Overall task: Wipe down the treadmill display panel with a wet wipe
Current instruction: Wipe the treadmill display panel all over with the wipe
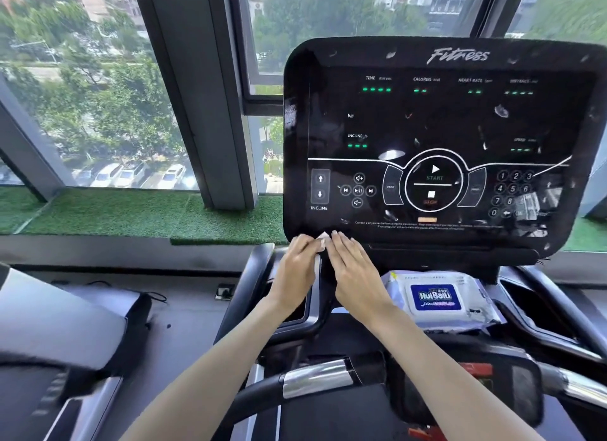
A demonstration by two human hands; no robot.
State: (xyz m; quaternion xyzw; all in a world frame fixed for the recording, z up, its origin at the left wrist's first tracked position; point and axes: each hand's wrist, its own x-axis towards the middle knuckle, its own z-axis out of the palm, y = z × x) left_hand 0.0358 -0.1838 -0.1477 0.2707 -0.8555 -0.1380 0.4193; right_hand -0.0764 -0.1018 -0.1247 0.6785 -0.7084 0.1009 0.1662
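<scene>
**Item 1: display panel** point(440, 125). Black, glossy, wider than tall, with its long axis running left to right. It stands upright with the face towards the person. "Fitness" lettering is at the top edge and green readout dashes sit below it. The START/STOP ring is at lower centre, the incline arrows at lower left and the number keypad at lower right. Pale smears and specks are scattered over the face.

**Item 2: wet wipe** point(323, 238). Small, white and bunched, mostly hidden by fingers. It lies at the panel's lower left edge, between the two hands. The one visible corner points up at the panel. Too little of the wipe shows to judge its long axis.

**Item 3: left hand** point(297, 266). The fingers are curled inward and the fingertips pinch the wipe's left side. The forearm is bare.

**Item 4: right hand** point(353, 270). The fingers are straight and close together, pointing up and left towards the panel edge. The fingertips are just beside the wipe, apparently touching it. I cannot tell whether this hand grips anything.

**Item 5: pack of wipes** point(437, 298). Pale wrapper with a blue lid label, lying flat on the console ledge under the panel, to the right of the right hand. Its long axis runs left to right.

**Item 6: handlebar** point(315, 378). Black with a chrome sleeve, in the near foreground.

**Item 7: window** point(98, 79). Trees and parked cars are visible outside. A green turf strip point(131, 214) runs along the sill.
</scene>
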